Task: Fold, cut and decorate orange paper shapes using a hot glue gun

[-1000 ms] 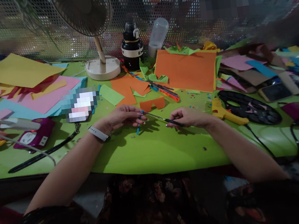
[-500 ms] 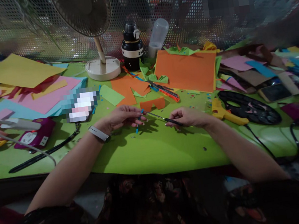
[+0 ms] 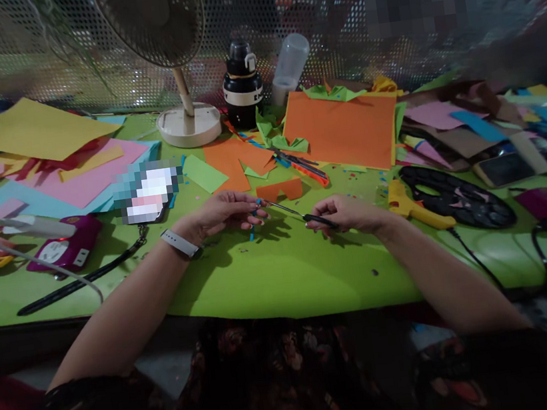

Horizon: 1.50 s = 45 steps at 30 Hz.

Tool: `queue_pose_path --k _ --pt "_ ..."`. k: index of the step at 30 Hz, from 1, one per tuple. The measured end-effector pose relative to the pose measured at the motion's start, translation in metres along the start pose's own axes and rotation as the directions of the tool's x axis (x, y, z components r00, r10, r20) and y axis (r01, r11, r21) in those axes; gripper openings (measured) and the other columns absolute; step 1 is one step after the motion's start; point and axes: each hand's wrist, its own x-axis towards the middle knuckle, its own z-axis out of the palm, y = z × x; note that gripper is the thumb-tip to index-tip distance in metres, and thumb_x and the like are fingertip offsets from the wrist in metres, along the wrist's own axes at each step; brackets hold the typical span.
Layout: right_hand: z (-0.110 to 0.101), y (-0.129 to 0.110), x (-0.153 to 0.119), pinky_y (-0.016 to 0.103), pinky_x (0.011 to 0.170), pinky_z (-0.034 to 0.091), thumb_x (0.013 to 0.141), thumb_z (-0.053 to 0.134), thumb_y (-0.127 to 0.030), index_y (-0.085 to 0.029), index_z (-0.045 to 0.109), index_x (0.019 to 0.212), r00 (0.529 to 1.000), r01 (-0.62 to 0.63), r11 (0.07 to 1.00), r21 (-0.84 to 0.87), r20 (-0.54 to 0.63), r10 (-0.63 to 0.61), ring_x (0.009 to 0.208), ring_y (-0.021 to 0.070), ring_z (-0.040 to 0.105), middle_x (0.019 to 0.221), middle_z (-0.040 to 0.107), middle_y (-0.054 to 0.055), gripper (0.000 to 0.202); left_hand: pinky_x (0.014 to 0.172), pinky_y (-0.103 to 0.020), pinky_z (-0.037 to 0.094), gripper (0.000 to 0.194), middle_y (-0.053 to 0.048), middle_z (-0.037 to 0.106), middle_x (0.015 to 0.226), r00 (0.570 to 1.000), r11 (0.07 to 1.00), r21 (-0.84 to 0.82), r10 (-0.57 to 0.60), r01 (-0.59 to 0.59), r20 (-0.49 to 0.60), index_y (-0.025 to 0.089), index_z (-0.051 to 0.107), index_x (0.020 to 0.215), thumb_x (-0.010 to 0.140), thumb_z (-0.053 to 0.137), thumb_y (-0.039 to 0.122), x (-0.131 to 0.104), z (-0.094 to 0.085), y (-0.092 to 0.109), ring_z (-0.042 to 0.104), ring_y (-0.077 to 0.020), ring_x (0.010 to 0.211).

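Observation:
My left hand (image 3: pixel 227 212) is raised a little over the green table and pinches a tiny piece of blue paper (image 3: pixel 258 202) between thumb and fingertips. In my right hand (image 3: pixel 342 213) is a pair of slim scissors (image 3: pixel 288 210) with a dark handle. Their thin metal blades point left, the tip right at the blue piece; I cannot tell whether it touches. A small blue scrap (image 3: pixel 252 236) shows just below my left fingers. Just beyond both hands lies an orange paper cutout (image 3: pixel 280 191) with a notch in its edge.
Orange-handled scissors (image 3: pixel 317 173) and a large orange sheet (image 3: pixel 341 129) lie farther back. A yellow glue gun (image 3: pixel 418 207) rests by a black tray (image 3: pixel 475 208) at right. Left are a phone (image 3: pixel 151 194) and a purple box (image 3: pixel 64 246). A fan (image 3: pixel 190 127) and a black bottle (image 3: pixel 243 94) stand behind.
Both hands stay almost in place. My right hand and the scissors have shifted very slightly to the right; the blue piece is still in my left fingers.

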Motion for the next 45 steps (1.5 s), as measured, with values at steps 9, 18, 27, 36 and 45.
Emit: queue_pose_path --k 9,18,27,36,45 --pt "-0.0010 0.0015 0.0003 0.025 0.043 0.020 0.070 0.079 -0.055 -0.018 0.066 0.077 1.000 0.000 1.000 -0.008 0.016 0.000 0.045 0.0057 0.041 0.059 0.063 -0.001 0.040 0.057 -0.017 0.057 0.003 -0.010 0.077 0.091 1.000 1.000 0.002 0.012 -0.012 0.003 0.011 0.071 0.087 0.085 0.069 0.011 -0.0012 0.0022 0.0007 0.070 -0.0101 0.064" --pt "0.0002 -0.0004 -0.0007 0.026 0.045 0.021 0.071 0.079 -0.052 -0.018 0.067 0.076 1.000 0.016 1.000 -0.012 0.016 -0.016 0.047 0.0062 0.042 0.059 0.062 -0.001 0.036 0.057 -0.019 0.056 0.004 -0.010 0.077 0.090 0.999 1.000 -0.006 0.030 -0.030 0.016 0.012 0.070 0.087 0.084 0.068 0.010 -0.0009 0.0025 -0.0015 0.070 -0.0108 0.063" --pt "0.0023 -0.0052 -0.0032 0.027 0.048 0.024 0.071 0.080 -0.047 -0.018 0.067 0.075 1.000 0.023 1.000 -0.014 0.021 -0.023 0.051 0.0075 0.044 0.062 0.062 -0.001 0.032 0.057 -0.019 0.056 0.004 -0.010 0.077 0.087 0.999 1.000 0.014 0.021 -0.021 0.042 0.013 0.072 0.085 0.082 0.070 0.011 -0.0011 0.0033 -0.0013 0.071 -0.0128 0.066" --pt "0.0030 -0.0069 -0.0036 0.027 0.054 0.034 0.067 0.082 -0.049 -0.017 0.068 0.075 1.000 0.007 1.000 -0.007 0.013 -0.007 0.056 0.0095 0.052 0.065 0.063 0.000 0.036 0.059 -0.017 0.056 0.013 -0.012 0.077 0.095 0.999 0.997 0.077 0.007 -0.010 0.044 0.012 0.073 0.089 0.079 0.074 0.019 0.0013 0.0007 -0.0043 0.072 -0.0128 0.070" --pt "0.0024 -0.0040 -0.0028 0.026 0.053 0.036 0.067 0.083 -0.050 -0.018 0.067 0.073 1.000 0.014 1.000 0.007 0.022 -0.014 0.055 0.0097 0.054 0.062 0.063 -0.001 0.036 0.060 -0.018 0.057 0.009 -0.011 0.077 0.093 0.998 0.997 0.073 -0.012 0.007 0.058 0.011 0.073 0.090 0.082 0.072 0.015 0.0003 0.0016 -0.0035 0.072 -0.0129 0.072"
